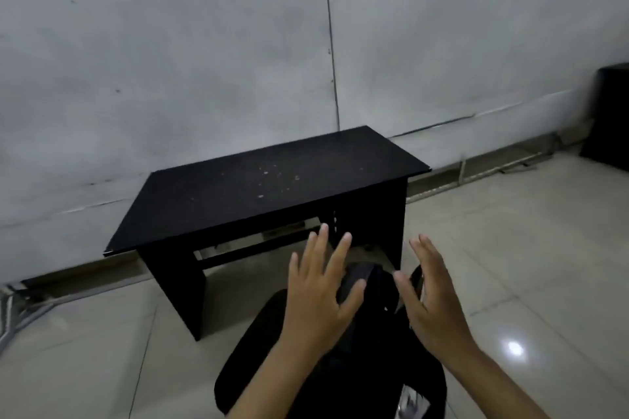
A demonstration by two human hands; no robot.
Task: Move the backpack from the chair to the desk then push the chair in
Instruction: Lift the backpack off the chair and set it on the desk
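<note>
The desk (258, 187) stands bare against the wall with open floor all round, while the backpack (367, 286) sits on the chair (245, 367) just before its front edge. Both the left hand (320, 296) and the right hand (432, 299) hover spread-fingered and empty either side of the backpack; a lopsided grab could let it sag, catch the desk's edge or nudge the chair away.

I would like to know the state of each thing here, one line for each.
Backpack: on the chair, not yet lifted.
Chair: pulled out from the desk.
Desk: top bare except pale specks.
Left hand: open, fingers spread.
Right hand: open.
</note>
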